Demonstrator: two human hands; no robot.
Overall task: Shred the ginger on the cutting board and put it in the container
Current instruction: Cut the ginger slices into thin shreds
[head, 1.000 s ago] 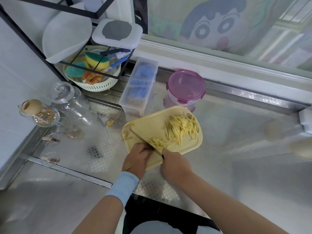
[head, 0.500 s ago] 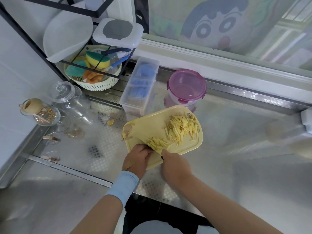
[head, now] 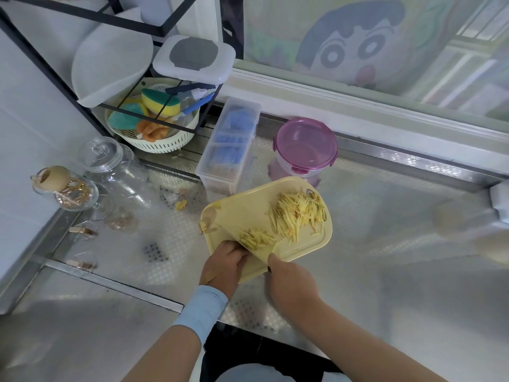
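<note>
2 ginger piles [head: 297,213], 1 cutting board [head: 248,205]

Home kitchen, steel desk [head: 385,271] by a window [head: 454,64], yellow cutting board [head: 248,210] with shredded ginger [head: 297,213], basket [head: 165,146] of sponges [head: 158,99] under a wire rack [head: 132,22], glass jars [head: 110,161], lidded container [head: 305,146]

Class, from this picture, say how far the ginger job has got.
Done: a pile of shredded ginger lies on the cutting board. In hand: right hand holds the knife at a smaller heap beside the left hand. Left: the container is lidded; nothing transferred.
</note>
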